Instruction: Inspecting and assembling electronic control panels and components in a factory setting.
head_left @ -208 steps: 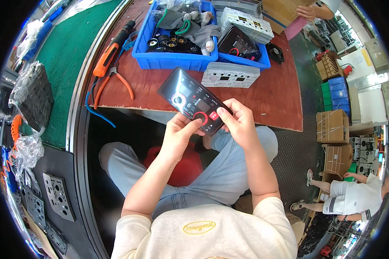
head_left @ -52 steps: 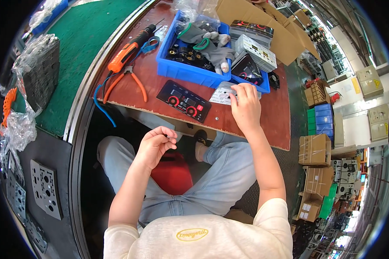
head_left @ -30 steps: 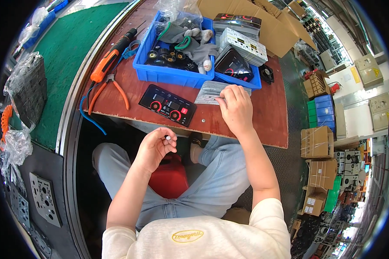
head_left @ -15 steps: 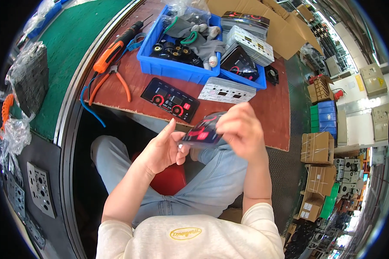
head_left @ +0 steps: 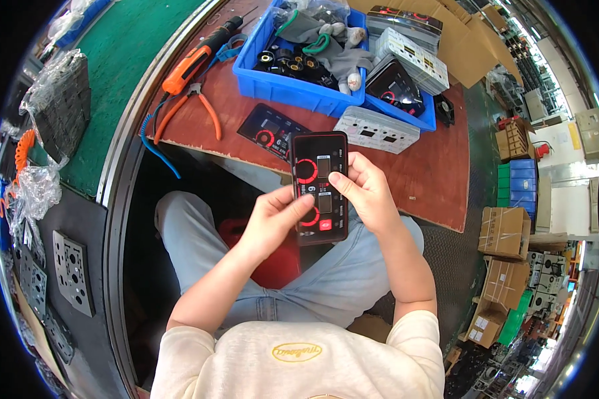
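Note:
A black control panel with red rings and two small windows (head_left: 320,174) is held upright over my lap, its printed face toward me. My left hand (head_left: 276,216) grips its left edge, thumb across the front. On the right edge, my right hand (head_left: 366,189) holds it with the thumb pressed near the upper window. Behind it, a second black panel (head_left: 267,126) lies on the red-brown table, partly covered by the held one. A stack of white panels with cut-outs (head_left: 378,130) rests to its right.
A blue bin (head_left: 293,94) holds gloves and black knobs. Beside it, a smaller blue tray (head_left: 422,122) carries black panels and stacked white plates (head_left: 412,60). Orange-handled pliers (head_left: 209,114) and an orange power screwdriver (head_left: 186,72) lie at the left. Cardboard boxes (head_left: 504,233) stand far right.
The panel has turned from tilted and nearly edge-on to upright and facing me. My left hand has closed on its left edge. The whole view has shifted slightly.

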`<state>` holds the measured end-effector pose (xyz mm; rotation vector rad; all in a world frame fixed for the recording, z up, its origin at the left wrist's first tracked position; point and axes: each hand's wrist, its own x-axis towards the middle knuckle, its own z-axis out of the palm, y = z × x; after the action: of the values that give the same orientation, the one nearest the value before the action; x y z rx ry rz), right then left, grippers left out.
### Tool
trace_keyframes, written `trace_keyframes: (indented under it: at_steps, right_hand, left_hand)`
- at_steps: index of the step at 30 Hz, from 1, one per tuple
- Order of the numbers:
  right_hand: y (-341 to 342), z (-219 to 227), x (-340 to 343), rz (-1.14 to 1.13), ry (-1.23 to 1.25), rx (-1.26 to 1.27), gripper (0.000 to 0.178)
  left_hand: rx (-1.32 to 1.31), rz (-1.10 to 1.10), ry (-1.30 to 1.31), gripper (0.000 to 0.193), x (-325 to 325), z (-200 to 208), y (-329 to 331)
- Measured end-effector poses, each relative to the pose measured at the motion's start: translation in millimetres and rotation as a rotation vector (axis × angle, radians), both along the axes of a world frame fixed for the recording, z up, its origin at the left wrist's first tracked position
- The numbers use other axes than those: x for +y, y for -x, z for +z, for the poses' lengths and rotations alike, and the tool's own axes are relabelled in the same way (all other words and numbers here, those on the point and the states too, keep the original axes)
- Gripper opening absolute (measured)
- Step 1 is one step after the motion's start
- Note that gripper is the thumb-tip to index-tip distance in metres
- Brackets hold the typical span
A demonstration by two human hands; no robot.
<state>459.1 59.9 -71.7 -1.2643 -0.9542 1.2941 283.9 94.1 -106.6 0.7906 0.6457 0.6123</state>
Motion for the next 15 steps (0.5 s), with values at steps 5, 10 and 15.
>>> trace_keyframes:
  at_steps: [5,10,15]
  right_hand:
    - [1.9,-3.4,-3.2,0.07,0.06,-0.055,0.015]
    - [10.1,-2.2,-2.0,0.066,0.0,-0.189,0.014]
    - [12.9,-8.3,-2.3,0.012,-0.122,-0.332,0.014]
  left_hand:
    - [-0.077,0.031,0.03,0.014,20.2,-11.6,5.0]
    - [0.022,0.089,0.009,0.013,20.9,-13.3,0.5]
    - [0.005,0.088,-0.06,0.012,22.5,-15.1,-1.5]
